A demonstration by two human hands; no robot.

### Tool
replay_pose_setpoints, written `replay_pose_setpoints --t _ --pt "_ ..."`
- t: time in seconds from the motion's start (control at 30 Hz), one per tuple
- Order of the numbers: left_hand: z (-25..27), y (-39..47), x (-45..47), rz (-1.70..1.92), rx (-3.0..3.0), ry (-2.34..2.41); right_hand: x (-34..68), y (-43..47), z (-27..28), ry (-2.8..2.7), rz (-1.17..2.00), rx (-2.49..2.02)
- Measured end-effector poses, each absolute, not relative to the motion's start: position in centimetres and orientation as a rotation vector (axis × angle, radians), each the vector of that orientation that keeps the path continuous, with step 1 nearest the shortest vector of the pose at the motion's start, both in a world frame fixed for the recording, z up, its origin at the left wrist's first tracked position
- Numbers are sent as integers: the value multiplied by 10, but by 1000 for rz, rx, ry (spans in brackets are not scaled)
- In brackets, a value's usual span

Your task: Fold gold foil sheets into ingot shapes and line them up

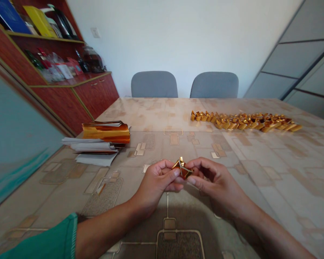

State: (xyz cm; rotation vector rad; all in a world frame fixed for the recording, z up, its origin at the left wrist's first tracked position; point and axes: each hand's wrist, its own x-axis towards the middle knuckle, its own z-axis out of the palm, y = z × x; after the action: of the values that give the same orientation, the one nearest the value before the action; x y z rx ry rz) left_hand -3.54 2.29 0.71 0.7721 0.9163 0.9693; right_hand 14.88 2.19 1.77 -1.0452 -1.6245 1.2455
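Note:
A small folded piece of gold foil paper [182, 169] is held between both hands above the near middle of the table. My left hand [158, 183] pinches its left side, thumb on the near face. At its right side, the thumb and fingers of my right hand [214, 180] grip the edge. Pale fold lines cross the shiny face, and a corner sticks up at the top. My fingers hide part of it. Farther back on the right, several folded gold foil pieces [243, 122] stand in rows. To the left lies a stack of gold and white paper sheets [106, 133].
The patterned tabletop [140, 230] spreads under my arms. Two grey chairs [154, 84] stand at its far edge. A red-brown cabinet [94, 95] with bottles and boxes is at the back left. A small scrap [100, 188] lies left of my forearm.

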Motion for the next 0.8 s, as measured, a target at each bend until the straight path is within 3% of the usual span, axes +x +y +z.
replay_pose_setpoints --t 0.33,0.8 --pt "8 23 -34 939 816 904 149 24 18 -1773 984 -1151" --pt "8 27 -38 877 691 853 153 26 25 -1991 869 -1103"
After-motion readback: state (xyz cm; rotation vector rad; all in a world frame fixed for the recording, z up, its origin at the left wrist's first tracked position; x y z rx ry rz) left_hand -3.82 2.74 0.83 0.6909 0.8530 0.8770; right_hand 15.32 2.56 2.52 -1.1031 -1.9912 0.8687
